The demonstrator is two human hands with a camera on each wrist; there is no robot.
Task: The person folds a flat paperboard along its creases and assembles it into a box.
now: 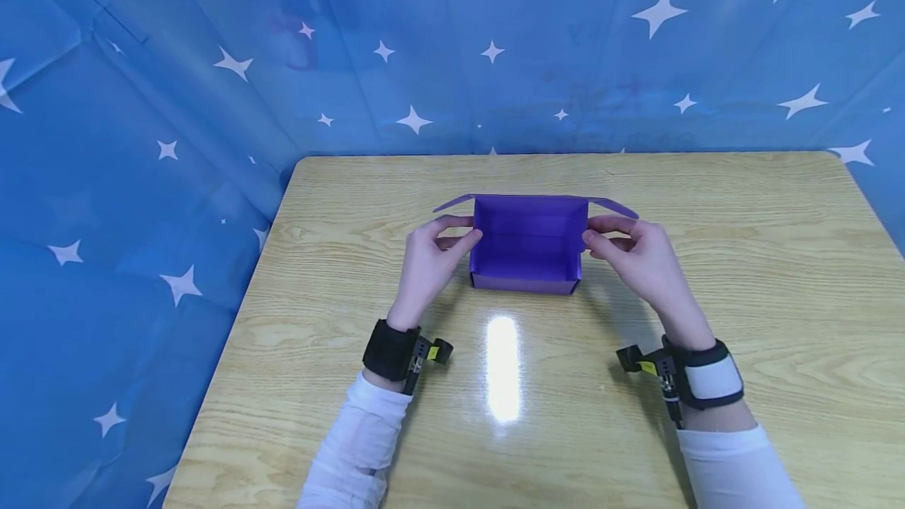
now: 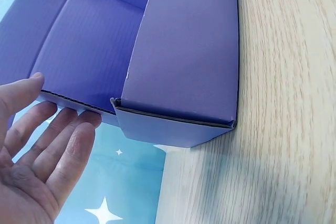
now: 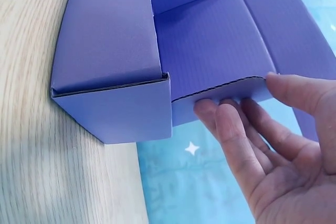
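Note:
A purple cardboard box point(image 1: 525, 284) stands on the wooden table, its lid raised at the back and its inside bare. Slim flaps stick out to either side at the top. My left hand point(image 1: 433, 256) holds the box's left side, thumb at the edge and fingers along the outer face. On the opposite side my right hand point(image 1: 639, 256) grips in a mirrored way. Both wrist views show the box's front wall point(image 2: 184, 45) with its folded corner, and the side panel's corrugated edge between thumb and fingers. The outer back of the box is hidden.
The light wood table point(image 1: 763, 281) extends around the box, with a bright light reflection in front of it. A blue cloth point(image 1: 495, 14) with white stars hangs behind the table and along its left side. Each wrist wears a strapped camera point(image 1: 441, 350).

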